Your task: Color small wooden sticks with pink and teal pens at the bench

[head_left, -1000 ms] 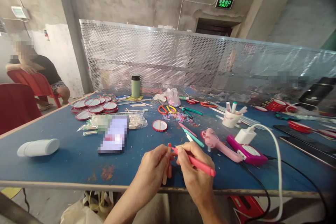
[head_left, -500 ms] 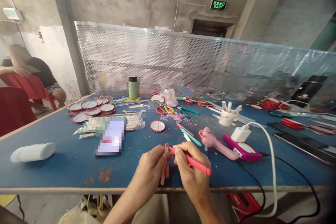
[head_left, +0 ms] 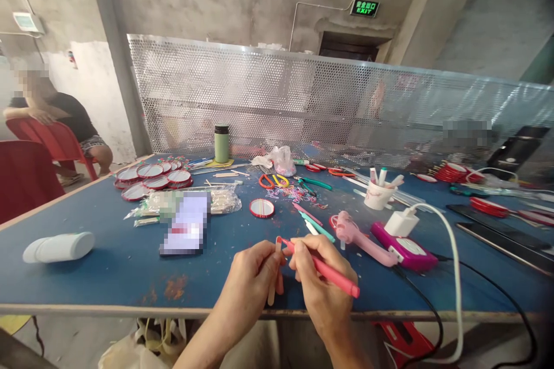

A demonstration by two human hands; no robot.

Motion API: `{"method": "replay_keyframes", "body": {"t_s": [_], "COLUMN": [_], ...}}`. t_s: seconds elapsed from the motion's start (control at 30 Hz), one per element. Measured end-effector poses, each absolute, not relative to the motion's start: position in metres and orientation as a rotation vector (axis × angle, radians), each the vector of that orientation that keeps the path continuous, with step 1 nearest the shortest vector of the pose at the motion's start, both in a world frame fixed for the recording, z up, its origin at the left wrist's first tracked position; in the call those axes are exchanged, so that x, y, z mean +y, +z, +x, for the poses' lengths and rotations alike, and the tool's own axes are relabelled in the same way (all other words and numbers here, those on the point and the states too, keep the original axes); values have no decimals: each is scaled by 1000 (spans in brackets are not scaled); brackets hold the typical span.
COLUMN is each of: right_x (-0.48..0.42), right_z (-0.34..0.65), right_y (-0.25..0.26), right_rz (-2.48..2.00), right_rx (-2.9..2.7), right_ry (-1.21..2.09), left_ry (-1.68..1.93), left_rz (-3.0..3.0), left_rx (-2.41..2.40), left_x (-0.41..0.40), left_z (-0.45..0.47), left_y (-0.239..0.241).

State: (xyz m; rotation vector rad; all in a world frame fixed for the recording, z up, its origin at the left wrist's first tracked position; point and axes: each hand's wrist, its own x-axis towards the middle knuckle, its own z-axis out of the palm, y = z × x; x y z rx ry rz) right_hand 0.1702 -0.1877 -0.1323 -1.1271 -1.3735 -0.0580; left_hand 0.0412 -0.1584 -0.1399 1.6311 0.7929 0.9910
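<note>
My left hand [head_left: 251, 277] pinches a wooden craft stick [head_left: 272, 294] near the table's front edge. The stick's upper end is coloured red. In my right hand [head_left: 326, 294] is a pink-red marker [head_left: 335, 277], its tip at the stick's coloured end. Something reddish shows below the left fingers, perhaps the marker's cap; I cannot make it out fully. Beyond my hands lie a small round red-rimmed mirror-like disc [head_left: 262, 208] and several markers, a teal one [head_left: 322, 229] among them.
A phone [head_left: 186, 222] lies on plastic-wrapped sticks [head_left: 225, 200] at left, near a white bottle [head_left: 58, 247] on its side. To the right are a pink handheld fan [head_left: 367, 245], a purple power strip [head_left: 404, 248] with cables, and a paper cup [head_left: 377, 196] of pens. A person sits far left.
The marker's tip has shifted slightly against the stick's red end, and its back end has swung a little right and down. The whole view has shifted slightly.
</note>
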Motion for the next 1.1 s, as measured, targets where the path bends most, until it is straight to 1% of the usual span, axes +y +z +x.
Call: {"method": "replay_keyframes", "body": {"t_s": [0.5,1.1], "right_x": [-191,-190], "right_z": [171,171], "right_y": [-125,-126], "right_rz": [-1074,-1071], "right_rx": [-1538,-1537], "right_ry": [-84,-61], "left_ry": [1017,996], "left_rz": [1727,1774], "left_rx": [877,906], "left_x": [-159,-160], "left_z": [40,41], "left_y": [-134,-137]}}
